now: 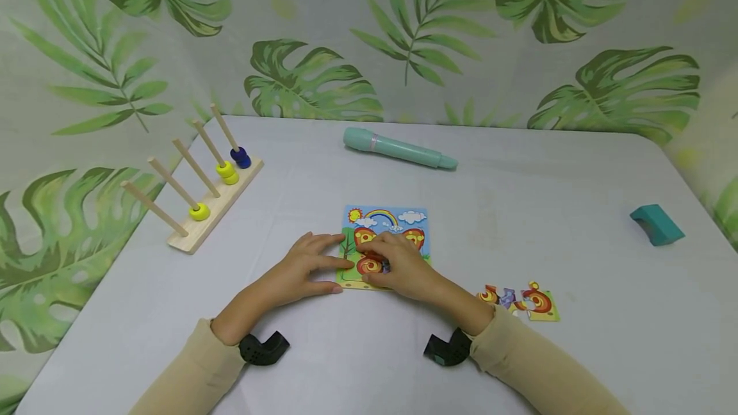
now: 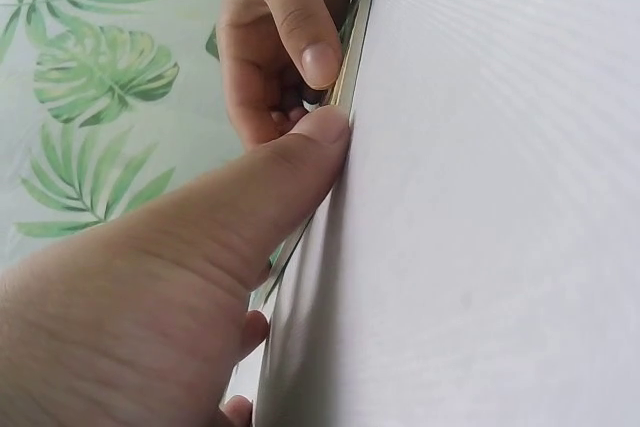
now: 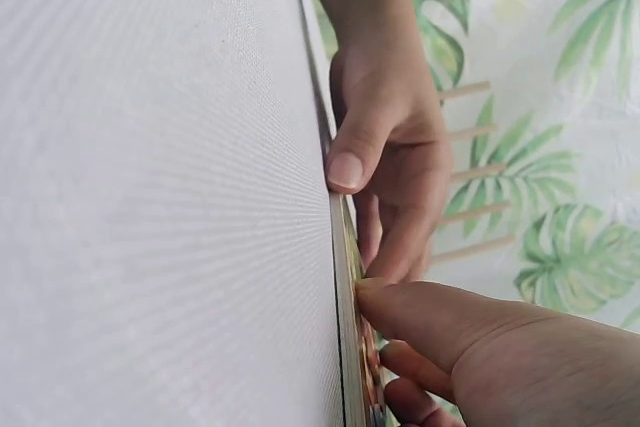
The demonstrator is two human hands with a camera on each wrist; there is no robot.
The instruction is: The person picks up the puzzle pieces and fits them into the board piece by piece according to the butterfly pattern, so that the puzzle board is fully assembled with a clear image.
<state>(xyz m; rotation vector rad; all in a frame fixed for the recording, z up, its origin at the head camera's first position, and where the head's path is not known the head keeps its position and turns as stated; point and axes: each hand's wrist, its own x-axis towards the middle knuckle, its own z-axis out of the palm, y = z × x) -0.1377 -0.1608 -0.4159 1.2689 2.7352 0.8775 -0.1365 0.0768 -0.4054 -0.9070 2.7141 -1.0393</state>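
Note:
A butterfly jigsaw puzzle board [image 1: 387, 215] with a rainbow and sun on it lies in the middle of the table. My left hand [image 1: 300, 272] rests at its left side, fingers spread and fairly straight, with the thumb against the near left corner. Over the board, my right hand [image 1: 403, 266] bends its thumb and fingers round a puzzle piece [image 1: 368, 266] with a red-orange swirl at the lower left of the picture. Both thumbs show close together along the board's edge in the left wrist view. The right hand hides the lower right of the picture.
Several loose puzzle pieces [image 1: 542, 303] lie beside the right forearm. At the left stands a wooden peg rack [image 1: 216, 213] with yellow and blue rings. A mint-green toy microphone [image 1: 400, 148] lies behind the board, and a teal arch block [image 1: 657, 225] sits far right.

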